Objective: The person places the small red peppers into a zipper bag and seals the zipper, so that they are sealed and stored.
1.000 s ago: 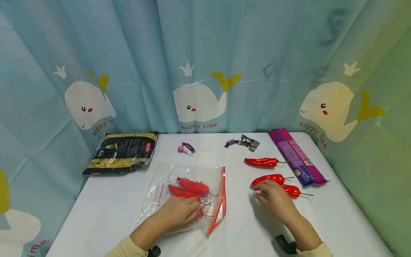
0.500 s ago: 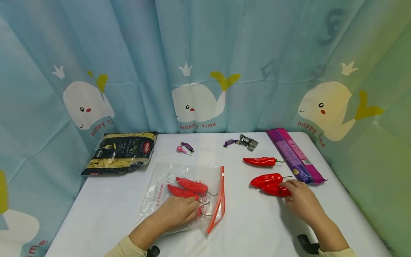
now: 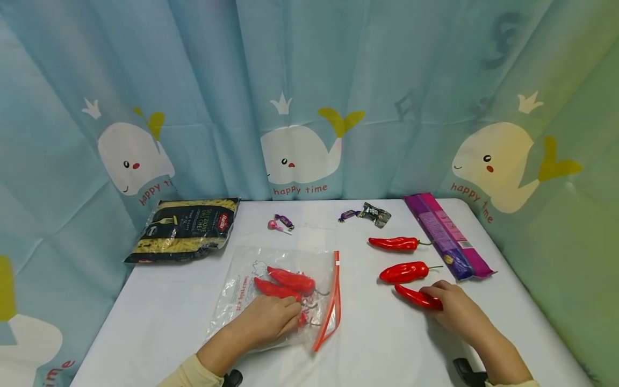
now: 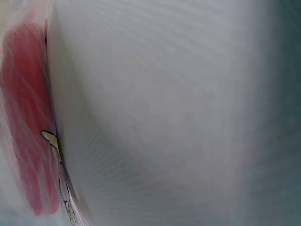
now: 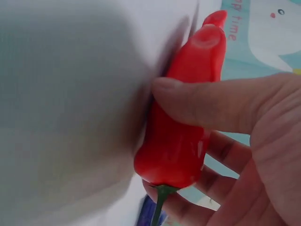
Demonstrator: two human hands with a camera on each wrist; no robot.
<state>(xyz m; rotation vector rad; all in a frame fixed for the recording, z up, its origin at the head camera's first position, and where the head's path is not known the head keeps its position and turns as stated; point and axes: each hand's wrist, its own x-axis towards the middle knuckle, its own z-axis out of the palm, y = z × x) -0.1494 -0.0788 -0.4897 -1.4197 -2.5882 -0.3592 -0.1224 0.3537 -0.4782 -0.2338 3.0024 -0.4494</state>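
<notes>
**Pepper in hand, bag pinned flat**

The right hand (image 3: 456,312) gripped a red pepper (image 3: 417,297) near the tabletop's right edge, thumb (image 5: 211,101) pressed across its thick end and the other fingers curled beneath, with the stem pointing back into the palm. The left hand (image 3: 268,320) lay on the zip bag (image 3: 282,290) toward the front edge, fingers curved down over the plastic and the peppers inside, seemingly pressing rather than pinching (its wrist camera showed only blurred plastic and red).

Judged from this, the grip sat far back on the pepper, which would leave the tip free to lead. The bag's red zip edge (image 3: 335,290) faced the right hand but looked nearly flat, so the left hand would do better lifting the top layer than pressing on it. Carrying the pepper low and tip first should keep it from catching on the zip.

Two more peppers (image 3: 403,272) lay loose just beyond the held one, beside a purple packet (image 3: 447,236).
</notes>
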